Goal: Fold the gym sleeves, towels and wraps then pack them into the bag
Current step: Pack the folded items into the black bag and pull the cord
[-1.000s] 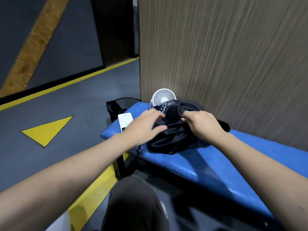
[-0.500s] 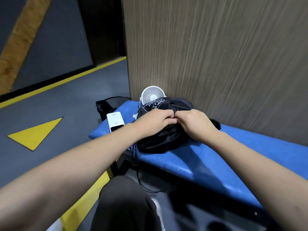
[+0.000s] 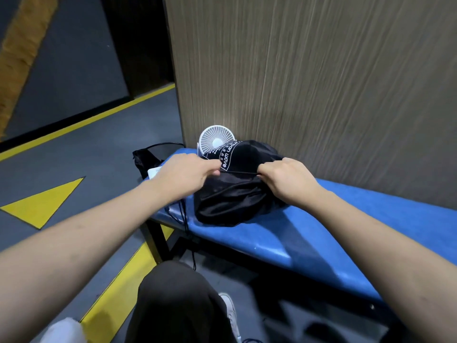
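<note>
— Head view: where's the bag?
— On the blue bench, against the wood wall, a white fan just behind it.
— And the hands?
— Left hand and right hand each have fingers pinched on a black cord, stretched taut across the bag's top.

The glossy black fabric drawstring bag carries white printed lettering on a band near its top. It lies on a bright blue padded surface. Behind it stands a small round white fan with a fine radial grille. The grey floor bears yellow stripes and a yellow triangle. The wall panel shows brown wood grain in vertical streaks.
</note>
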Tool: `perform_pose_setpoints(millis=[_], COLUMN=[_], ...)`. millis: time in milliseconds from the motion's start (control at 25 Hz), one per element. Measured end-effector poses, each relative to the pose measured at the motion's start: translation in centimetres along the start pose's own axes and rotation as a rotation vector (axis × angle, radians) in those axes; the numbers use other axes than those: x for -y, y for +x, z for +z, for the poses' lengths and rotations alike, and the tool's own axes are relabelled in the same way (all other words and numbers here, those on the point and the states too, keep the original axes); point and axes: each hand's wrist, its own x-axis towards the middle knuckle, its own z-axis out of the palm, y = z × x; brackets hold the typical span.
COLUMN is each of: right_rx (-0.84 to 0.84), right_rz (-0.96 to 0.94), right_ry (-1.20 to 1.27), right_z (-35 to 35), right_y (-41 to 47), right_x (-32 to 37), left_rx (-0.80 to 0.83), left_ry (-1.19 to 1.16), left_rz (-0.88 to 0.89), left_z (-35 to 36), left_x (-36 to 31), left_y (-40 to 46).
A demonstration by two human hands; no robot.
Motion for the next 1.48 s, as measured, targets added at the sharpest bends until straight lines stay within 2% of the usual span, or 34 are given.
perform_pose_setpoints(millis=[120,240,400,480,600,720,800,880,1000,1160,1240,1320,1360,1440,1480], right_rx=[0.025,0.062,0.107,0.112,0.121,0.049,-0.001,-0.063,-0.098,0.021,0.175,0.34,0.404,0.488,0.511], right_rz=[0.025,0.043,0.158,0.171,0.16,0.171,0.195,0.218,0.29,0.408,0.404,0.429,0.478,0.592,0.626], right_ry=[-0.03,-0.014,0.105,0.117,0.136,0.192,0.264,0.37,0.447,0.467,0.373,0.314,0.319,0.402,0.457], right_z=[0.5,1.2,0.4,-0.2,-1.4,-3.5,-5.1,-6.3,-6.5,-4.4,-2.9,-1.1,-0.1,1.9,2.8], right_y=[-1.3,-1.2,-0.8,-0.6,-0.2,-0.2,-0.1,0.1,0.9,-0.8,-3.6,-6.8,-8.1,-9.0,-8.9], right_x=[-0.7,-0.2,-0.8,-0.4,1.2,2.3,2.6,2.7,1.7,-1.5,-2.6,-3.1,-3.3,-3.9,-4.2], left_rx=[0.017,0.044,0.137,0.145,0.157,0.139,0.081,0.017,-0.004,-0.036,-0.015,0.028,0.049,0.069,0.084], left_ry=[0.035,-0.084,-0.279,-0.406,-0.456,-0.454,-0.55,-0.674,-0.705,-0.796,-0.789,-0.67,-0.534,-0.316,-0.328], left_rz=[-0.03,-0.082,-0.119,-0.093,-0.017,0.047,0.058,0.026,-0.121,-0.334,-0.392,-0.421,-0.415,-0.415,-0.435], left_z=[0.4,1.1,2.1,2.5,2.9,3.7,3.7,3.5,3.1,4.1,5.5,7.5,8.6,10.2,10.5], left_x=[2.3,1.9,1.1,0.2,-2.1,-4.3,-5.8,-7.2,-8.7,-8.0,-7.0,-6.2,-6.0,-5.7,-5.3], left_y=[-1.9,-2.4,-1.7,-1.3,-0.9,-0.1,0.7,1.9,3.8,5.6,6.0,5.9,5.6,4.7,4.2])
